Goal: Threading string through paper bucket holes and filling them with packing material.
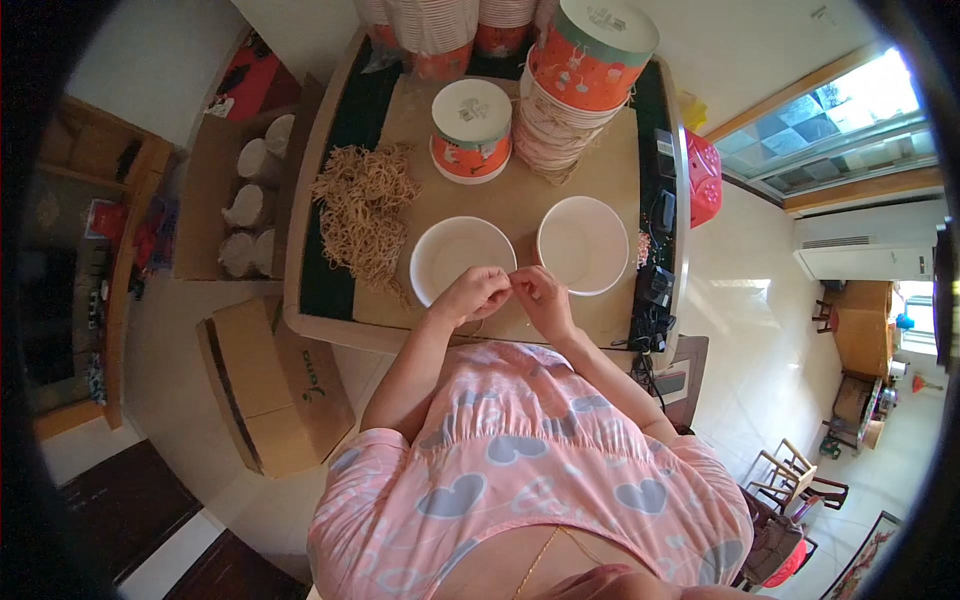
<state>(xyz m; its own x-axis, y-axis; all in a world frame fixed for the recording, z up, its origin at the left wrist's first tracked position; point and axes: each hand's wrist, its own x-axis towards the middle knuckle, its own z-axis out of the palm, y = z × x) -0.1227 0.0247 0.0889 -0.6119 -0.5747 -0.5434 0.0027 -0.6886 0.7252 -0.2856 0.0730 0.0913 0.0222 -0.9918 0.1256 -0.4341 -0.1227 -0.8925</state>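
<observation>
Both hands meet just in front of two white paper buckets, fingertips close together. My left hand (pixel 476 296) is closed in a pinch at the near rim of the left bucket (pixel 440 235). Likewise pinched, my right hand (pixel 545 300) is beside the near-left rim of the right bucket (pixel 598 245). What the fingers hold is too small to make out; a thin pale strand seems to hang below the left hand. Both buckets stand upright, open side up. Left of them lies a tangled heap of beige cords (pixel 366 210).
Behind stands an upside-down orange bucket (pixel 472 115). A tall bucket stack (pixel 590 75) with cords round it rises at the back right, near plastic-wrapped stacks (pixel 435 35). Black devices and cables (pixel 655 290) line the right table edge. Cardboard boxes (pixel 285 385) sit on the left floor.
</observation>
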